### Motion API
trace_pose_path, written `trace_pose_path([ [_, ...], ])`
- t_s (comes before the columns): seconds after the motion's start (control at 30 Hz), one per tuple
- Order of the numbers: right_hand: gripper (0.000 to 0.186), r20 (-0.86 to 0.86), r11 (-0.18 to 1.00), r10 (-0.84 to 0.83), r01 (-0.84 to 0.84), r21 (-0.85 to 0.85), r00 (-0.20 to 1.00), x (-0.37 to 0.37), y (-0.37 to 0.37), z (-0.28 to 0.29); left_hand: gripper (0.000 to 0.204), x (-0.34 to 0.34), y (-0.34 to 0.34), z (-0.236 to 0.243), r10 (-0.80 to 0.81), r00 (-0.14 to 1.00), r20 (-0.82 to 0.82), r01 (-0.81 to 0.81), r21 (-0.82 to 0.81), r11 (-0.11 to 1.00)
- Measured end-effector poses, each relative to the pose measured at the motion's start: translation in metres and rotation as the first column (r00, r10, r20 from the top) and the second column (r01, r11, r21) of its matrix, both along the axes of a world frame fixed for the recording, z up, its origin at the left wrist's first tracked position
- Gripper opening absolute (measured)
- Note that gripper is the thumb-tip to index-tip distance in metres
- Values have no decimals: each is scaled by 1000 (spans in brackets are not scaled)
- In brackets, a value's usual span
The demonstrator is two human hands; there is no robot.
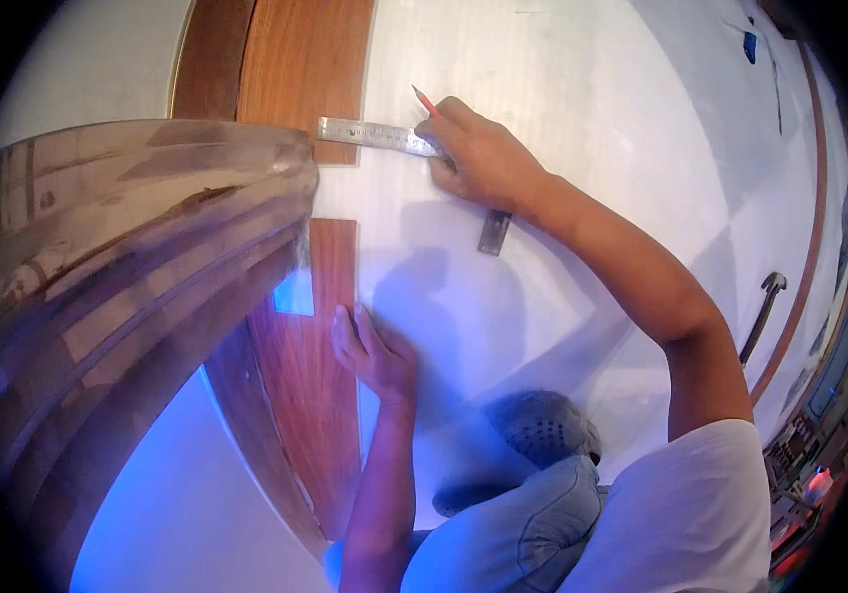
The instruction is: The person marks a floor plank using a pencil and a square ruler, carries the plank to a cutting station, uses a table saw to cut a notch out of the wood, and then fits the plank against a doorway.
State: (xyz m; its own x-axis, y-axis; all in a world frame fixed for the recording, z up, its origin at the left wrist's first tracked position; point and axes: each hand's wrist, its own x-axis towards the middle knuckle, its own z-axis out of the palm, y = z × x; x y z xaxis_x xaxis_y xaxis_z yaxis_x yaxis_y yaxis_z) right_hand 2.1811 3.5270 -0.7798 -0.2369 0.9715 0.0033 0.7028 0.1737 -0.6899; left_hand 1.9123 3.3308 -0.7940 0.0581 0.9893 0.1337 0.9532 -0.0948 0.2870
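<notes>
My right hand is closed on a steel try square and a red pencil, whose point sticks up past the fingers. The square's marked blade lies across the end of the far reddish-brown floor plank. Below my wrist shows a dark piece with a light end, which looks like its stock; the corner is hidden under my hand. My left hand rests with fingers stretched on the right edge of the near plank, beside a rectangular notch in it.
A brown column base with stepped mouldings rises at the left, by the gap between the planks. A hammer lies at the right, near a long brown strip. My shoe is on the white floor. Tools crowd the lower right edge.
</notes>
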Motion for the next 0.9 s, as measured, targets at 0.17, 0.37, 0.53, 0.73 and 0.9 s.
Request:
trace_pose_path([
  [0.17, 28, 16, 999, 11, -10, -44, 1000, -2, 5, 4, 51, -2, 0, -2, -5, 1000, -28, 5, 3, 1000],
  [0.37, 28, 10, 999, 42, -42, -27, 999, -3, 14, 6, 48, -1, 0, -3, 1, 1000, -11, -1, 9, 1000],
  [0.53, 29, 37, 997, 48, -46, -58, 998, -4, 22, 11, 51, -4, -1, -5, -1, 1000, -21, 1, 8, 1000],
  [0.73, 30, 30, 998, 48, -47, -42, 998, -4, 23, 10, 50, -2, -1, -4, 15, 1000, -7, -16, -21, 1000],
  [0.9, 30, 7, 997, 46, -46, -54, 999, -5, 24, 12, 50, -2, -1, -5, 19, 1000, -15, -19, -22, 1000],
])
